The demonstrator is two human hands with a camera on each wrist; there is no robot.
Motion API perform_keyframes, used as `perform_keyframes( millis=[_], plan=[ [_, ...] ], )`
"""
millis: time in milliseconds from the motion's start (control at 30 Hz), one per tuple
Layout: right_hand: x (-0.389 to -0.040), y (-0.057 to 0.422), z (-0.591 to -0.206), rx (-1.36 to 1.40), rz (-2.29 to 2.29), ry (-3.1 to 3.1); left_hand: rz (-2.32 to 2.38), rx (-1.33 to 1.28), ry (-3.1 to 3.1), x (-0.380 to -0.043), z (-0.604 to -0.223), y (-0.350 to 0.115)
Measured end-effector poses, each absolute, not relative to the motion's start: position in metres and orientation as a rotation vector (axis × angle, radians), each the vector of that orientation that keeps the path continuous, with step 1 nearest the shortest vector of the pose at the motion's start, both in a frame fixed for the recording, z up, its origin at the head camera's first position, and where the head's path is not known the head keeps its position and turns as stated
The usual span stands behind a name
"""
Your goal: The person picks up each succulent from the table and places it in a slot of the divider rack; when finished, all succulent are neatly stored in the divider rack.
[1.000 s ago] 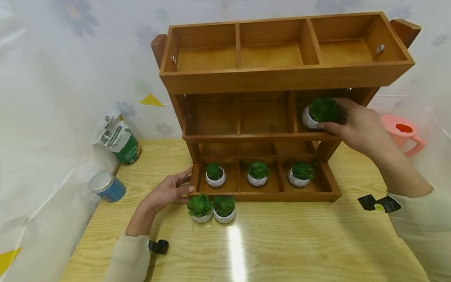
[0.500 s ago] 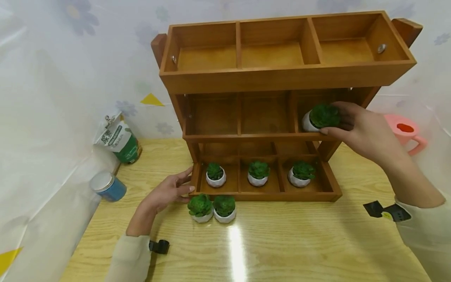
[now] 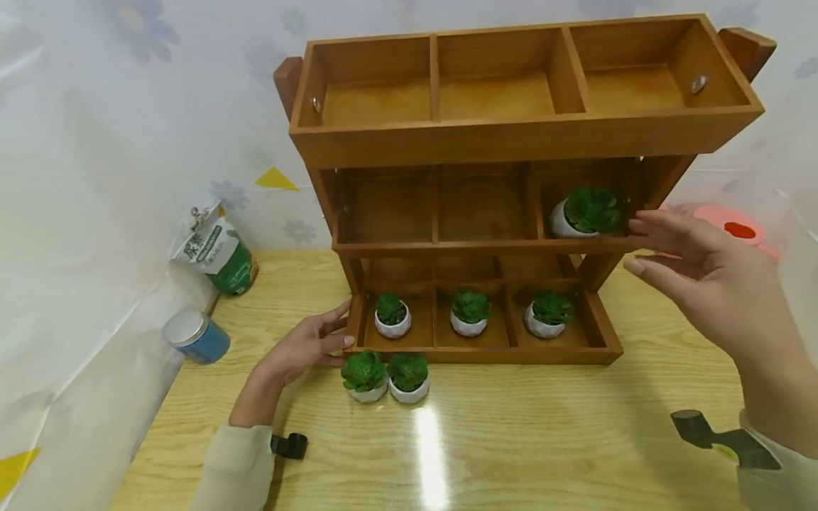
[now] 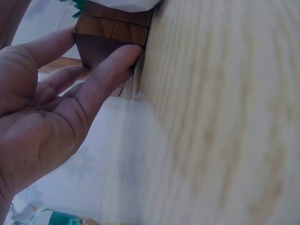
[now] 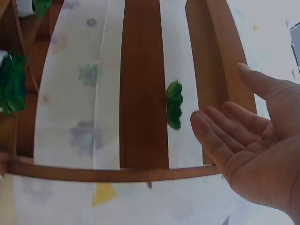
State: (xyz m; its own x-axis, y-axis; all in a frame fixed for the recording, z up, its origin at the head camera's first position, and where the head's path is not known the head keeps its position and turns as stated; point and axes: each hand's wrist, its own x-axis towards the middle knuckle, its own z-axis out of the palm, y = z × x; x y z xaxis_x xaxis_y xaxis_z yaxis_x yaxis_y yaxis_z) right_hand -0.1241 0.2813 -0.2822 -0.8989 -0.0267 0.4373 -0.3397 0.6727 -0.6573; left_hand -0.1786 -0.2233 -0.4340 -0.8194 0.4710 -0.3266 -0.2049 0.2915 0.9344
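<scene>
A three-tier wooden shelf [image 3: 524, 140] stands on the table, each tier split into compartments. In the middle tier's right compartment sits a potted succulent [image 3: 591, 211] in a white pot. My right hand [image 3: 718, 284] hovers just right of it, fingers extended and apart from the pot. Fingertips of my left hand [image 3: 300, 351] touch the left end of the bottom tier; the left wrist view shows them on its wooden corner [image 4: 112, 33]. Across the bottom tier stand three succulents, left [image 3: 392, 316], middle [image 3: 470, 312] and right [image 3: 548, 314].
Two more potted succulents, one [image 3: 364, 376] beside another [image 3: 407, 377], stand on the table before the shelf. A pink watering can [image 3: 725, 220] is behind my right hand. At left are a green-and-white bag [image 3: 220, 259] with a clip and a blue jar [image 3: 196, 337].
My right hand has let go of the succulent in the middle tier and drawn back to the right. The pot stays in the right compartment. My left hand has not moved.
</scene>
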Motion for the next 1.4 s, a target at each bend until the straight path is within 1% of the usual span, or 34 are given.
perform_keyframes(
  millis=[133, 233, 567, 833, 1067, 1400],
  plan=[
    [-0.111, 0.263, -0.294, 0.461, 1.176, -2.499, 1.575, 0.235, 2.006, -0.179, -0.433, -0.224],
    [-0.106, 0.247, -0.31, 0.528, 1.158, -2.629, 1.576, 0.233, 2.006, -0.178, -0.433, -0.224],
    [-0.108, 0.194, -0.365, 0.731, 1.303, -2.852, 1.572, 0.225, 2.009, -0.179, -0.435, -0.222],
    [-0.115, 0.156, -0.399, 0.944, 1.432, -2.906, 1.573, 0.241, 2.015, -0.178, -0.435, -0.223],
    [-0.121, 0.131, -0.419, 1.006, 1.467, -2.914, 1.57, 0.211, 2.015, -0.179, -0.434, -0.222],
    [-0.124, 0.117, -0.427, 1.01, 1.496, -3.002, 1.577, 0.197, 2.007, -0.179, -0.435, -0.221]
  ],
)
